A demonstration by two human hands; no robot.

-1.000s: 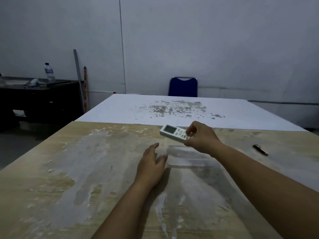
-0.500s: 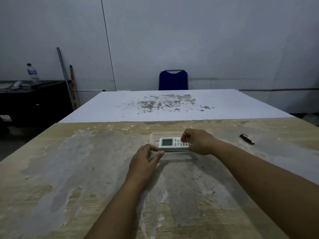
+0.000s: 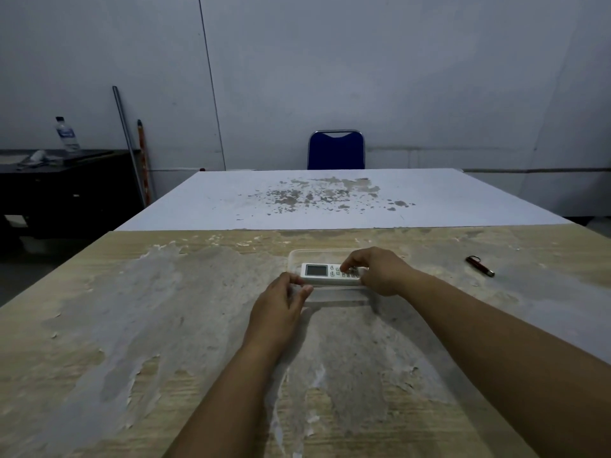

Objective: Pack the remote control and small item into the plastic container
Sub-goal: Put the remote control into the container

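A white remote control (image 3: 319,272) with a grey screen lies lengthwise in the clear plastic container (image 3: 322,253) at the table's middle. My right hand (image 3: 377,271) covers the remote's right end, fingers pressing on its buttons. My left hand (image 3: 281,304) pinches the container's near left corner, thumb and fingers touching its rim beside the remote's left end. A small dark red pen-like item (image 3: 480,266) lies on the table far to the right, apart from both hands.
The worn wooden table (image 3: 139,325) has peeling grey patches. A white table (image 3: 330,196) adjoins its far edge, with a blue chair (image 3: 336,149) behind. At the left stand a dark cabinet (image 3: 62,190) with a water bottle (image 3: 67,133) and leaning poles (image 3: 127,137).
My right hand has brought the remote down from above the table into the container. My left hand moved from flat on the table to the container's near left corner.
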